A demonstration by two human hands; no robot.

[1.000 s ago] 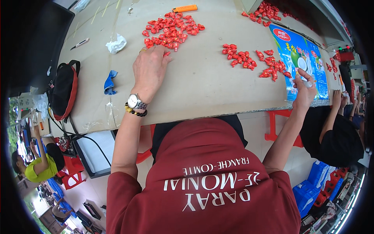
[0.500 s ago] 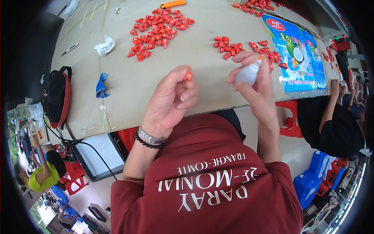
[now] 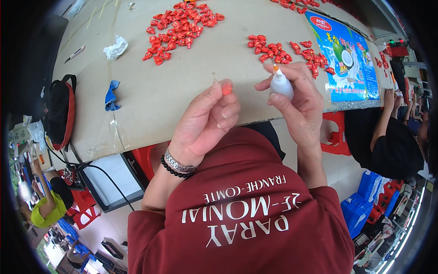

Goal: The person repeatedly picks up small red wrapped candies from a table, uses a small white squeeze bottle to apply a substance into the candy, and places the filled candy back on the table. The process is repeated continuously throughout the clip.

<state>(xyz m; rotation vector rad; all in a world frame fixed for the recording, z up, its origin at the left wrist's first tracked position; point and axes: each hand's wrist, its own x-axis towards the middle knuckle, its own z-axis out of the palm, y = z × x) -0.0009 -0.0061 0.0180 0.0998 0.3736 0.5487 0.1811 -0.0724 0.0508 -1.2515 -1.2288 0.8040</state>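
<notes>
Between the thumb and forefinger of my left hand [image 3: 211,114] is pinched a small red piece [image 3: 226,89], much like those on the table. My right hand [image 3: 299,98] is closed round a small white squeeze bottle [image 3: 281,85] with an orange neck and a thin tip that points up and away from me. Both hands are raised above the near edge of the table, and the bottle's tip is apart from the red piece. Beyond them lies a large loose pile of red pieces [image 3: 175,32]. A smaller cluster of red pieces [image 3: 269,49] is just past my right hand.
A blue printed sheet [image 3: 349,64] covers the table's right part. On the left are crumpled white tissue [image 3: 116,47], a blue scrap [image 3: 112,96], a pen [image 3: 75,54] and a black-and-red bag [image 3: 61,112]. A person in black [image 3: 383,141] sits at the right.
The bottle has turned more upright and shifted left with my right hand. My left hand has moved slightly right, with the red piece turned in its fingers.
</notes>
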